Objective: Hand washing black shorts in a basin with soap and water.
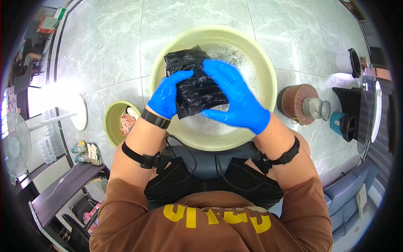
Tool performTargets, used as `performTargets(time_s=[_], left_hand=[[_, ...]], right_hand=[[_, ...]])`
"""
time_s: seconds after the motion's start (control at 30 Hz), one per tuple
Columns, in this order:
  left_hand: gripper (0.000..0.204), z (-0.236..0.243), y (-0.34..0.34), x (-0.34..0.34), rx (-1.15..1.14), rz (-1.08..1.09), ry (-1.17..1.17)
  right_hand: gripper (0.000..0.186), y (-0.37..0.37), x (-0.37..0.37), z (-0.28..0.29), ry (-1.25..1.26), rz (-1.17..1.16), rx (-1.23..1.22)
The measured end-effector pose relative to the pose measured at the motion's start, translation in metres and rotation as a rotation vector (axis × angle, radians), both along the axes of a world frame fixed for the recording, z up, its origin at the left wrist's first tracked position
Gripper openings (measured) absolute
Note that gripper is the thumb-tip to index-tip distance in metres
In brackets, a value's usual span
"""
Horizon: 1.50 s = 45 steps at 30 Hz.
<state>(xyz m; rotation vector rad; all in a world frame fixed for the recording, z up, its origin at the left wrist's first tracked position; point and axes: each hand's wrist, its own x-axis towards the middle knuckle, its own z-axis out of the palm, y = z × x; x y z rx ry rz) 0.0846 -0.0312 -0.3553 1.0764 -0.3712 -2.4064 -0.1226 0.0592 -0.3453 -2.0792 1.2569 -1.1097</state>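
A wet, black, crinkled cloth point(193, 94) is held above a large pale yellow basin point(264, 80) of sudsy water. My left hand point(167, 93), in a blue glove, grips the cloth's left side, its fingers curled over the surface. My right hand point(237, 101), also blue-gloved, holds the right part, with its fingers over the top and its thumb along the lower edge. The cloth's underside is hidden.
A smaller basin point(112, 115) with pink and white cloths sits left, near a standing fan point(17, 143) and shoes point(92, 153). Right are a brown pot point(293, 96), bins point(348, 63) and a sofa point(348, 189). A dark table point(67, 189) stands lower left.
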Motion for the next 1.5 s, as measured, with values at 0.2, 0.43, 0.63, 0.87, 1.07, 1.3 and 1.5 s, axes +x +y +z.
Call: performTargets(time_s=[0.2,0.43,0.63,0.87,1.07,1.3,1.5], left_hand=[[0.045,0.029,0.0,0.0,0.083,-0.032,0.131],[0.044,0.024,0.006,0.0,-0.239,-0.255,-0.062],[0.033,0.017,0.003,0.005,-0.243,-0.216,-0.182],[0.063,-0.02,-0.01,0.04,-1.144,-0.332,-0.069],[0.055,0.005,-0.001,0.021,-0.379,-0.111,0.068],[0.044,0.015,0.006,0.011,0.133,-0.157,0.108],[0.037,-0.002,0.002,0.014,-0.03,-0.211,0.107]], right_hand=[[0.131,-0.013,-0.023,-0.018,-0.282,0.022,0.218],[0.125,-0.017,-0.012,-0.026,-0.573,0.067,0.517],[0.109,-0.025,-0.003,-0.023,-0.463,0.084,0.719],[0.137,-0.023,-0.002,-0.021,-0.701,0.111,0.652],[0.139,-0.019,0.007,-0.026,-0.754,0.054,0.495],[0.105,-0.021,-0.01,-0.03,-0.518,-0.085,0.477],[0.075,-0.021,-0.011,-0.037,-0.593,-0.109,0.55]])
